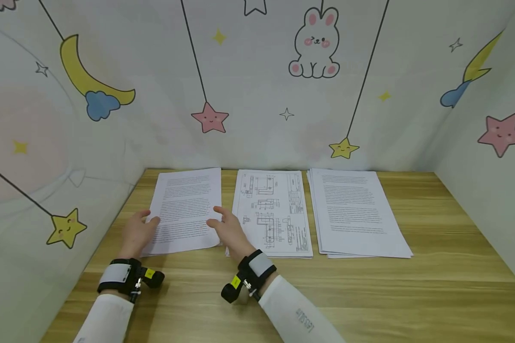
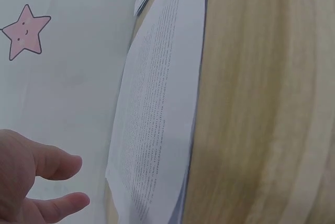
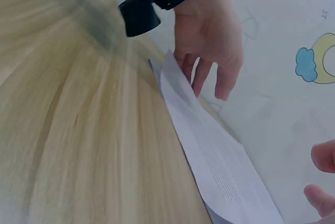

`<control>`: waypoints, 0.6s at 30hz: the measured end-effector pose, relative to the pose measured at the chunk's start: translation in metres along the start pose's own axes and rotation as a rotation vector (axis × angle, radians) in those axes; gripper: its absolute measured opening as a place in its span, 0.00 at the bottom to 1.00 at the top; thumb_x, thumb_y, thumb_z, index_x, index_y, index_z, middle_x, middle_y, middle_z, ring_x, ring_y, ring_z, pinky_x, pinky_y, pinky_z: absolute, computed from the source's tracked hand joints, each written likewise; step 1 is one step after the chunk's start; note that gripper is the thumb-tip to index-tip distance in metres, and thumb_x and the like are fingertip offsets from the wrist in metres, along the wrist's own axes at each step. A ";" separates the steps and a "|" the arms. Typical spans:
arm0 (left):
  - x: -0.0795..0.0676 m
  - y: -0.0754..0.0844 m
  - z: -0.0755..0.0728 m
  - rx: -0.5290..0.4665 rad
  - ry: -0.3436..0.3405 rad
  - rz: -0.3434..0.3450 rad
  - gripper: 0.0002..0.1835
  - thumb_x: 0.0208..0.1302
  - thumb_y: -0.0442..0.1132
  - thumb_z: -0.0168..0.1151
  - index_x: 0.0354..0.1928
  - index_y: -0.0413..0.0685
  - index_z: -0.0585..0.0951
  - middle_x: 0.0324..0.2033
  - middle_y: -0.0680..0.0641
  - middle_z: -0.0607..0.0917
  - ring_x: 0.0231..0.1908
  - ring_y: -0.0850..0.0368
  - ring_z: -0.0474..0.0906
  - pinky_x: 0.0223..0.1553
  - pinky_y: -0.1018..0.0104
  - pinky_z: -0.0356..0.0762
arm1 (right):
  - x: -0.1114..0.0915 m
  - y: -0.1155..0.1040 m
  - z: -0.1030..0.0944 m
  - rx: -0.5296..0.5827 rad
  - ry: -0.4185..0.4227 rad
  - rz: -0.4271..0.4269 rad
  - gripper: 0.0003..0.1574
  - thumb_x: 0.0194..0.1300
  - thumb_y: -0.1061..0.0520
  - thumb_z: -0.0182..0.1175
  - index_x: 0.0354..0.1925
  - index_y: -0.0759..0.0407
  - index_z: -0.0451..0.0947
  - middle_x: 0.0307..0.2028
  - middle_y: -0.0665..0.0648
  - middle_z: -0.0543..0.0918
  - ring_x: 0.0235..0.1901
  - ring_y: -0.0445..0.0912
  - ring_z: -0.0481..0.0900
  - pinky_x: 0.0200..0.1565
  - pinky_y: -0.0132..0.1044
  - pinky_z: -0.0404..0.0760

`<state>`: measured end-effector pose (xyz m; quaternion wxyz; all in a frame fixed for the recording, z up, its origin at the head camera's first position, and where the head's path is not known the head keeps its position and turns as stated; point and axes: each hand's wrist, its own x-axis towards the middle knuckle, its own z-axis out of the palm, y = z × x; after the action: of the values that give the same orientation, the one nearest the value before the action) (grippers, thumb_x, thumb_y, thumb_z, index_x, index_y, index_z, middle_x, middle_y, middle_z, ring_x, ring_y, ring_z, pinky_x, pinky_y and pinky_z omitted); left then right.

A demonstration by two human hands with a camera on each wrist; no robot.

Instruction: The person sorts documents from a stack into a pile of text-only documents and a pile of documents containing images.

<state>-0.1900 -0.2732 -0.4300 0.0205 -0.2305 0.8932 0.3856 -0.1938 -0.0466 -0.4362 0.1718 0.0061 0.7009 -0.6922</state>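
Note:
A stack of printed text sheets [image 1: 186, 205] lies at the left of the table, slightly turned. My left hand [image 1: 136, 236] is at its left edge, fingers beside the paper and thumb over the margin. In the right wrist view the left hand [image 3: 209, 35] has its fingers extended down along the sheets [image 3: 209, 150], whose near corner bends up off the table. My right hand [image 1: 231, 233] is at the right edge, thumb and forefinger spread apart with a gap between them.
Beside the right hand lies a stack of technical drawings [image 1: 249, 202]. Farther right is another stack of text sheets [image 1: 356, 243], its lower sheets fanned out slightly. The wooden table [image 1: 433, 276] meets a wall [image 1: 257, 143] of cartoon-printed fabric at the back and sides.

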 end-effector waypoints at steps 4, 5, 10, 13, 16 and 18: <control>0.000 0.000 0.002 0.016 -0.008 -0.008 0.32 0.68 0.47 0.45 0.68 0.34 0.58 0.65 0.26 0.62 0.62 0.31 0.60 0.59 0.37 0.61 | 0.004 -0.003 -0.006 0.189 0.066 0.078 0.31 0.62 0.56 0.56 0.64 0.55 0.67 0.61 0.62 0.71 0.53 0.53 0.71 0.50 0.43 0.70; 0.000 0.001 0.003 0.023 -0.009 -0.004 0.32 0.68 0.46 0.45 0.68 0.34 0.58 0.65 0.26 0.62 0.62 0.31 0.60 0.59 0.37 0.61 | 0.004 -0.003 -0.008 0.232 0.068 0.093 0.30 0.63 0.57 0.55 0.64 0.55 0.66 0.60 0.62 0.72 0.51 0.53 0.72 0.48 0.43 0.70; 0.000 -0.001 0.004 0.073 0.000 0.019 0.31 0.67 0.45 0.45 0.66 0.32 0.61 0.64 0.25 0.63 0.61 0.30 0.61 0.58 0.37 0.62 | 0.005 -0.002 -0.013 0.364 0.050 0.142 0.29 0.65 0.58 0.52 0.64 0.56 0.66 0.61 0.63 0.70 0.57 0.54 0.71 0.51 0.46 0.73; -0.001 -0.002 0.006 0.109 0.013 0.037 0.30 0.67 0.45 0.45 0.65 0.31 0.62 0.63 0.25 0.65 0.60 0.29 0.62 0.58 0.37 0.62 | 0.006 -0.002 -0.013 0.394 0.034 0.158 0.29 0.65 0.59 0.51 0.64 0.56 0.65 0.60 0.64 0.72 0.52 0.53 0.73 0.45 0.43 0.75; -0.003 0.000 0.007 0.143 0.027 0.045 0.30 0.66 0.45 0.45 0.64 0.31 0.63 0.61 0.24 0.66 0.58 0.29 0.63 0.55 0.38 0.64 | 0.008 -0.002 -0.013 0.398 0.042 0.182 0.29 0.64 0.59 0.53 0.63 0.56 0.67 0.52 0.63 0.76 0.40 0.49 0.74 0.36 0.38 0.75; -0.004 0.001 0.008 0.153 0.030 0.046 0.30 0.66 0.45 0.45 0.64 0.31 0.63 0.61 0.24 0.67 0.57 0.29 0.64 0.55 0.38 0.65 | 0.009 -0.003 -0.011 0.366 0.054 0.197 0.30 0.63 0.60 0.54 0.63 0.57 0.67 0.45 0.61 0.77 0.33 0.46 0.72 0.32 0.36 0.74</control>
<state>-0.1876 -0.2656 -0.4342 0.0159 -0.2133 0.9253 0.3132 -0.2057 -0.0381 -0.4353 0.2159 0.1240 0.5639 -0.7874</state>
